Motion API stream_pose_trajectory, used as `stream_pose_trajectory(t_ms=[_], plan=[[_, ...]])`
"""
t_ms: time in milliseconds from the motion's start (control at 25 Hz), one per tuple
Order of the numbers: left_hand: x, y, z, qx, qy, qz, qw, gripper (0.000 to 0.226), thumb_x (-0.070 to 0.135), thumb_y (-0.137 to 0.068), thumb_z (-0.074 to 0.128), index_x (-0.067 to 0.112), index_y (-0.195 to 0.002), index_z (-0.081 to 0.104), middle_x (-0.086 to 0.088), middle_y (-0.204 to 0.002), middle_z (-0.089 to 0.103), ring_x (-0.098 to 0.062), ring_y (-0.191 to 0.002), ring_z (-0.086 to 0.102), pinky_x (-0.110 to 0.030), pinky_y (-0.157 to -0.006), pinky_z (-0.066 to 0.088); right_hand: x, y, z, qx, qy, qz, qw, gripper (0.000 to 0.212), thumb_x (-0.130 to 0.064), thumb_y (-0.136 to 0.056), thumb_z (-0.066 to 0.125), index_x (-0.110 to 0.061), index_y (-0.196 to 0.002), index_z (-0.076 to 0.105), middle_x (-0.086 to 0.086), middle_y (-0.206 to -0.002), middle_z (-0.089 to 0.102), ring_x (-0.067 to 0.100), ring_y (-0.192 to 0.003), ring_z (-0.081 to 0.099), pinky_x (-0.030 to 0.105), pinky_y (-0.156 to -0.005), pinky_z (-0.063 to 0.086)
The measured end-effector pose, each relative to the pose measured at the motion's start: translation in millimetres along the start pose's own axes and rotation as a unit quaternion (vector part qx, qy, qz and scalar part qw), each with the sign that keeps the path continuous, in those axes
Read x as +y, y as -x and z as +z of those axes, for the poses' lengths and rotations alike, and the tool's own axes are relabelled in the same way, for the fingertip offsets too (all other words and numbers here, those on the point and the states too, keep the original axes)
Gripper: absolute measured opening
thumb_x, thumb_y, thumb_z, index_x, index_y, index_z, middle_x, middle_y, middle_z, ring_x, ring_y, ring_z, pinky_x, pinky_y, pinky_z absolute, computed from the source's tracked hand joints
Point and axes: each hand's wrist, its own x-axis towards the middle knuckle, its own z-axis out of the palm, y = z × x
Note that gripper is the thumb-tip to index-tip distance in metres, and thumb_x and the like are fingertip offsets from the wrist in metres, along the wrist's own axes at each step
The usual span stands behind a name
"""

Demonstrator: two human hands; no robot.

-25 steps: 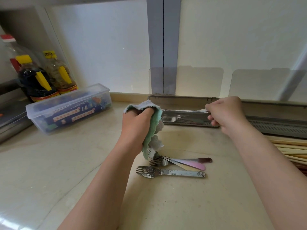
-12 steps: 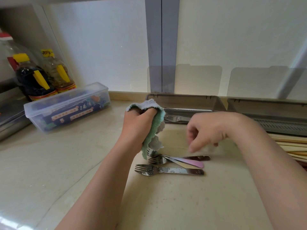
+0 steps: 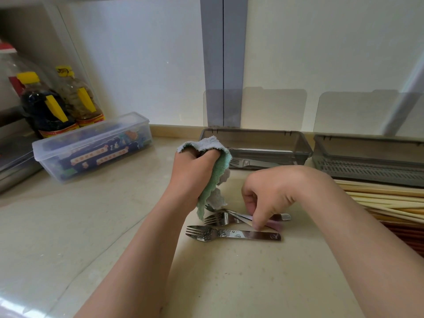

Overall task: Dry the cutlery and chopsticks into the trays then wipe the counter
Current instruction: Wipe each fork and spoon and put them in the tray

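Observation:
My left hand [image 3: 193, 171] is shut on a green and grey cloth [image 3: 220, 171], held above the counter. Below it lie wet forks: a steel fork [image 3: 231, 234] nearest me and behind it a pile of forks [image 3: 218, 218], one with a pink handle. My right hand [image 3: 269, 193] reaches down onto that pile, its fingertips pinching the pink-handled fork's handle. A grey cutlery tray [image 3: 296, 143] at the back holds a fork [image 3: 250, 162]. A second grey tray [image 3: 367, 166] with a slotted floor stands to its right. Pale chopsticks [image 3: 390, 200] lie in front of it.
A clear lidded plastic box [image 3: 91, 146] stands at the back left, with two sauce bottles [image 3: 48, 106] behind it. A metal rack edge [image 3: 13, 173] is at far left. The beige counter [image 3: 68, 226] has water drops near the forks.
My right hand left the cutlery tray, where it put a fork, and came down onto the fork pile. My left hand with the cloth stayed about where it was.

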Motion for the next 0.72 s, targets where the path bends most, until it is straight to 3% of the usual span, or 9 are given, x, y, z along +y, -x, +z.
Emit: stream_pose_trajectory(t_ms=[160, 280, 440, 520, 600, 720], plan=[[-1, 1, 0, -0.006, -0.003, -0.003, 1.000, 0.015, 0.013, -0.090, 0.063, -0.002, -0.091, 0.068, -0.011, -0.069, 0.068, -0.020, -0.058, 0.064, -0.030, -0.050, 0.051, 0, -5, 3, -0.018, 0.008, 0.011, 1.000, 0.017, -0.031, -0.068, 0.083, -0.021, -0.076, 0.072, 0.000, -0.082, 0.076, 0.020, -0.075, 0.069, 0.031, -0.061, 0.052], [0, 2, 1, -0.012, -0.008, -0.002, 1.000, 0.017, 0.013, -0.090, 0.062, -0.003, -0.091, 0.068, -0.019, -0.072, 0.069, -0.022, -0.060, 0.064, -0.032, -0.052, 0.051, 1, -7, 4, -0.032, 0.002, 0.013, 0.999, 0.012, -0.019, -0.067, 0.074, -0.019, -0.057, 0.067, -0.002, -0.064, 0.068, 0.016, -0.062, 0.060, 0.024, -0.053, 0.046], [0, 3, 1, -0.015, -0.015, 0.004, 1.000, 0.016, 0.015, -0.089, 0.063, 0.000, -0.088, 0.068, -0.017, -0.072, 0.068, -0.023, -0.060, 0.062, -0.034, -0.051, 0.049, 7, -2, -2, 0.018, -0.039, -0.015, 0.999, 0.003, -0.019, -0.077, 0.068, -0.021, -0.076, 0.066, 0.000, -0.075, 0.071, 0.016, -0.064, 0.062, 0.026, -0.054, 0.048], [1, 3, 1, -0.019, -0.024, 0.003, 1.000, 0.013, 0.015, -0.089, 0.063, 0.003, -0.087, 0.069, -0.014, -0.070, 0.068, -0.022, -0.060, 0.062, -0.033, -0.050, 0.050, 17, 6, -10, 0.079, -0.117, -0.059, 0.988, 0.005, -0.013, -0.082, 0.067, -0.017, -0.085, 0.068, 0.005, -0.079, 0.072, 0.012, -0.061, 0.063, 0.026, -0.057, 0.052], [1, 4, 1, -0.030, -0.028, 0.002, 0.999, 0.010, 0.014, -0.089, 0.063, 0.007, -0.085, 0.070, -0.007, -0.068, 0.069, -0.019, -0.058, 0.064, -0.031, -0.050, 0.051, 26, 13, -17, 0.190, -0.243, -0.110, 0.945, 0.015, -0.001, -0.084, 0.065, -0.014, -0.090, 0.069, 0.009, -0.082, 0.071, 0.012, -0.064, 0.065, 0.026, -0.061, 0.057], [1, 6, 1, -0.049, -0.018, 0.002, 0.999, 0.012, 0.017, -0.091, 0.064, 0.015, -0.081, 0.072, -0.003, -0.067, 0.068, -0.017, -0.059, 0.064, -0.032, -0.051, 0.052, 30, 15, -21, 0.323, -0.463, -0.193, 0.803, 0.015, 0.009, -0.086, 0.067, -0.005, -0.092, 0.065, 0.019, -0.081, 0.068, 0.026, -0.072, 0.069, 0.035, -0.066, 0.061]])
